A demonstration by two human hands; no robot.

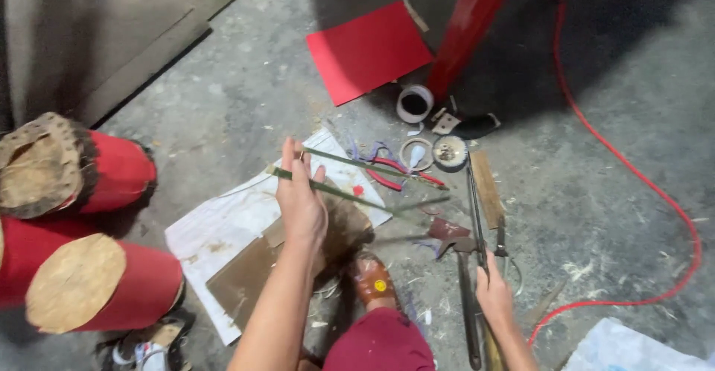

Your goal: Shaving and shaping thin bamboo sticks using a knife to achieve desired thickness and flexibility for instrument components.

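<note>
Left hand [302,203] is raised w/ fingers pinched on two thin green strips [335,190], held at their near ends just above the white sheet [223,226] on the floor. Right hand [493,290] is closed round a long dark metal rod [474,214], right of that sheet, beside a hammer [463,281]. Strips look light, springy, prob. splintery at edges; best gripped near mid-length to stop whip. Rod looks stiff, heavier, so grip low. Beyond the sheet: small round tin [450,152], contents unclear; tape roll [415,103], hollow, nothing in it.
</note>
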